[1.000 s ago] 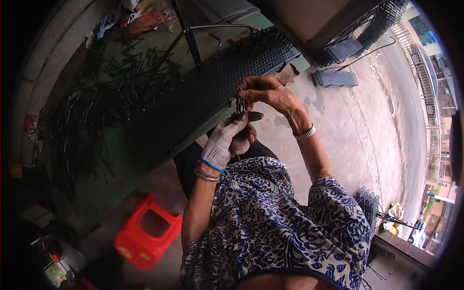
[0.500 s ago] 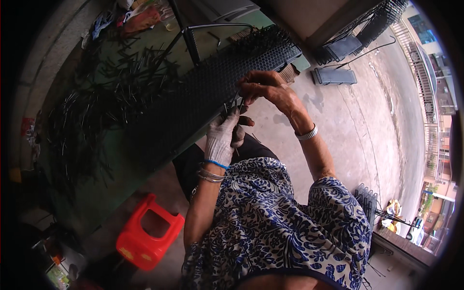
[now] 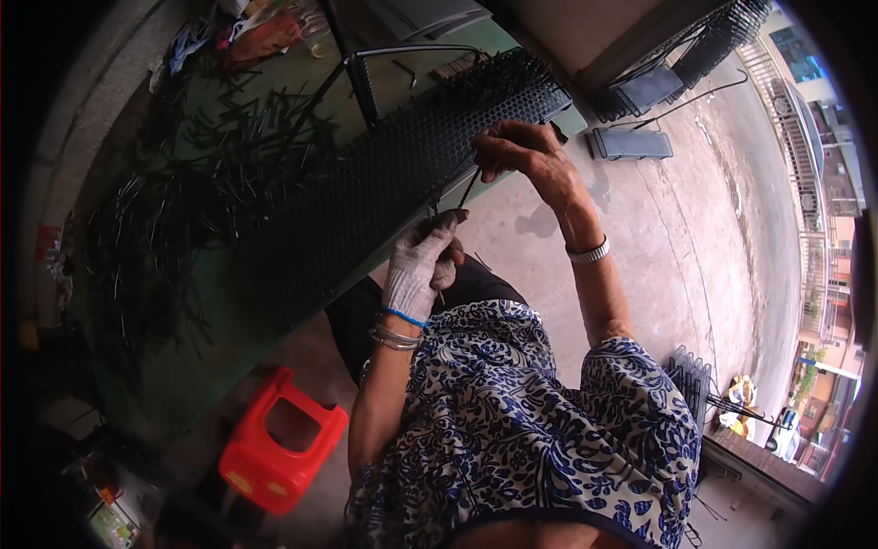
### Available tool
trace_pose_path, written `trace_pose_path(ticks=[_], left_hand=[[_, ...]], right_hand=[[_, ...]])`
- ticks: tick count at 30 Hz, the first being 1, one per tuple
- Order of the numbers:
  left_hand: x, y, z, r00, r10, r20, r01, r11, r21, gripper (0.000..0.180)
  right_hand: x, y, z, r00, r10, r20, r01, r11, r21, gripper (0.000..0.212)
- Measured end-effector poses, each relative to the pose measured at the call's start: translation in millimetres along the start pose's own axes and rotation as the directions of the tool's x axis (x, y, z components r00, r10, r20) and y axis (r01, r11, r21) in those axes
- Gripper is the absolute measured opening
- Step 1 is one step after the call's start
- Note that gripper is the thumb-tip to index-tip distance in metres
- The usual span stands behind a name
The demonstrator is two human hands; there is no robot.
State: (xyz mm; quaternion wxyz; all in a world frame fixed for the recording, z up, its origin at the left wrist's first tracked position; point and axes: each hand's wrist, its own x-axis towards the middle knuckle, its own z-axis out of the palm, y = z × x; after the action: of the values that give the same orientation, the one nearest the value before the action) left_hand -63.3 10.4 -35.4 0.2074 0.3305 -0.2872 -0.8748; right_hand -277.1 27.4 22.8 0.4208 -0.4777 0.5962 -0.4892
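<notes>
My left hand (image 3: 426, 253), in a dirty white knitted glove with some bare fingertips, is closed around thin dark rods, whose short ends stick out past the thumb. My bare right hand (image 3: 526, 156) is up and to the right, its fingers pinching the top of a thin black rod (image 3: 470, 188). That rod slants down toward my left hand; whether the two touch I cannot tell. Both hands are in front of the near edge of a long black perforated panel (image 3: 366, 178), which lies on a green table (image 3: 219, 371).
A tangled heap of thin black strips (image 3: 192, 201) covers the table's left. Small dark parts (image 3: 503, 78) are piled at the panel's far end. A black metal frame (image 3: 362, 87) stands behind. A red plastic stool (image 3: 279, 448) is below left. Black wire racks (image 3: 636, 142) are on the right floor.
My right hand has moved up and to the right, away from my left hand, with a black rod in its fingers. My left hand has closed more and shifted slightly.
</notes>
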Motion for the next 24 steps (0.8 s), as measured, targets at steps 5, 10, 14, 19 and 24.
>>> trace_pose_path(ticks=[5, 10, 14, 19, 24], left_hand=[[2, 7, 3, 0.988, 0.032, -0.151, -0.044, 0.997, -0.071, 0.02], [14, 13, 6, 0.992, 0.079, -0.094, -0.076, 0.997, 0.03, 0.022], [13, 10, 14, 0.988, 0.047, -0.144, -0.023, 0.986, 0.166, 0.019], [16, 6, 20, 0.98, 0.092, -0.175, -0.057, 0.979, 0.197, 0.017], [18, 6, 21, 0.976, 0.095, -0.195, -0.061, 0.983, 0.176, 0.016]], right_hand=[[-1, 0, -5, 0.999, 0.039, -0.012, -0.039, 0.999, 0.015, 0.026], [-3, -1, 5, 0.989, 0.14, 0.04, -0.141, 0.989, 0.049, 0.026], [-4, 6, 9, 0.992, 0.107, 0.073, -0.115, 0.988, 0.107, 0.027], [-5, 7, 13, 0.988, 0.154, 0.018, -0.155, 0.981, 0.116, 0.026], [-4, 15, 12, 0.989, 0.147, 0.001, -0.145, 0.975, 0.17, 0.024]])
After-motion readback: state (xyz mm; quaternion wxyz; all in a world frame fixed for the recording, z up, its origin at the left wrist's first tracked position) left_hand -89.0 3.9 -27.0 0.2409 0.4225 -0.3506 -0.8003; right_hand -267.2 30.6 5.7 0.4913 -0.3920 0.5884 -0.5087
